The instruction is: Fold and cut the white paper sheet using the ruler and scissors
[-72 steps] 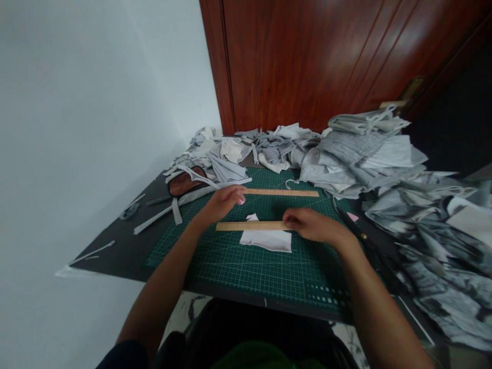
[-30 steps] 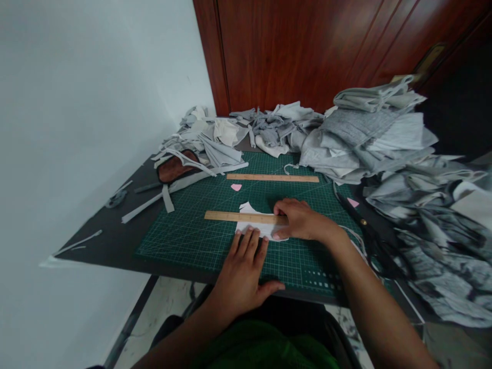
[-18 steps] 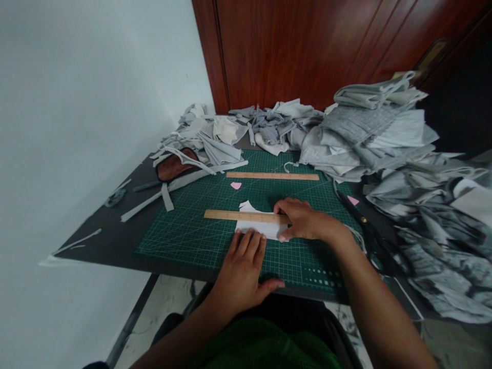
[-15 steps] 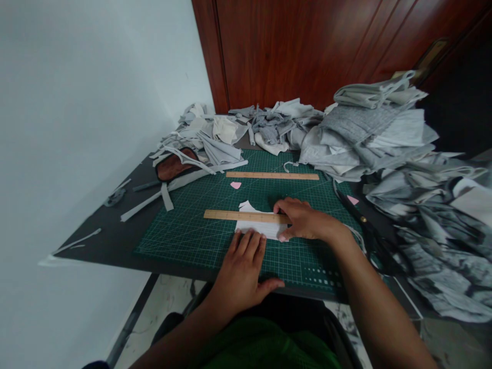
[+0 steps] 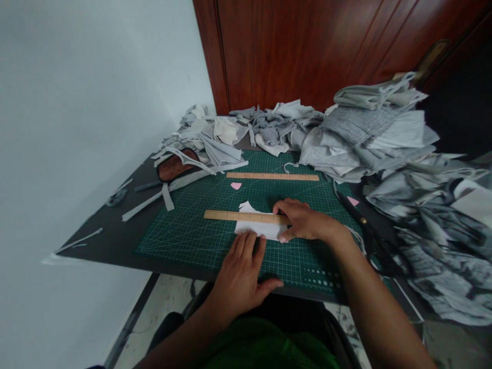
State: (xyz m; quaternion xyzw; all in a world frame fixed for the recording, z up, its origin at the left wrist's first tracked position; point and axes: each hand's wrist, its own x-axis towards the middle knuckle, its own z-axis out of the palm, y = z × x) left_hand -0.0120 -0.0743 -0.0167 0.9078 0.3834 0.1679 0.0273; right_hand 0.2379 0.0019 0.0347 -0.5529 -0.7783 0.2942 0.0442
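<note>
A white piece of paper or cloth (image 5: 257,230) with faint lines and a curved, notched upper edge lies on the green cutting mat (image 5: 184,230). Across it rests a wooden ruler (image 5: 221,214). My right hand (image 5: 305,220) grips the ruler's right end, thumb at the white piece's lower right corner and fingers at the far side. The ruler's end is hidden under this hand. My left hand (image 5: 241,269) lies flat, its fingertips at the lower left edge of the white piece and its thumb stretched to the right.
A second wooden ruler (image 5: 272,176) and a pink scrap (image 5: 236,186) lie farther back. Black scissors (image 5: 363,220) are at the right, near another pink scrap (image 5: 352,201). Grey fabric (image 5: 369,133) is piled behind and right. Fabric strips and a brown pouch-like item (image 5: 179,165) lie left.
The left fingertips have drawn slightly down toward the lower edge of the white piece, bending a little. The right hand and ruler look unmoved.
</note>
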